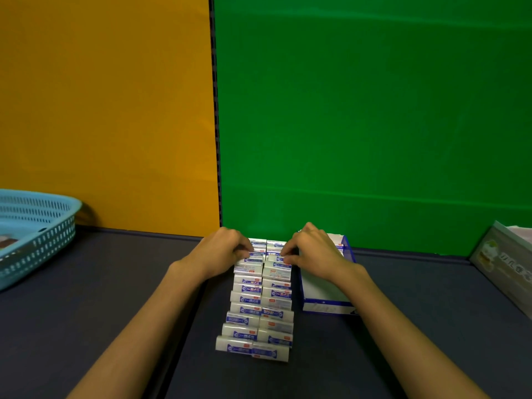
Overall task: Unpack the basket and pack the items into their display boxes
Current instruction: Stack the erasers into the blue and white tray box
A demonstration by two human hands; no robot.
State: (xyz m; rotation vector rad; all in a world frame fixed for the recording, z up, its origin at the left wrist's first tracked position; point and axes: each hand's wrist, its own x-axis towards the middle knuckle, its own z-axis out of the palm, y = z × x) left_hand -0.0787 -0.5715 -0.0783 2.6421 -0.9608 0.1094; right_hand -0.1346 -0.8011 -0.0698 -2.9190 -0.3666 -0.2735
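Two columns of small white-and-blue packets (260,300) lie in the middle of the dark table, several in each column, running away from me. My left hand (221,251) pinches a packet at the far end of the left column. My right hand (312,253) pinches a packet at the far end of the right column. A white display box with blue edges (325,295) stands just right of the columns, partly behind my right wrist. The blue perforated basket (43,226) sits at the far left.
A grey carton (503,263) with printed lettering stands at the right edge. Orange and green backdrop panels rise behind the table's far edge. Something dark and brown lies inside the basket, mostly hidden.
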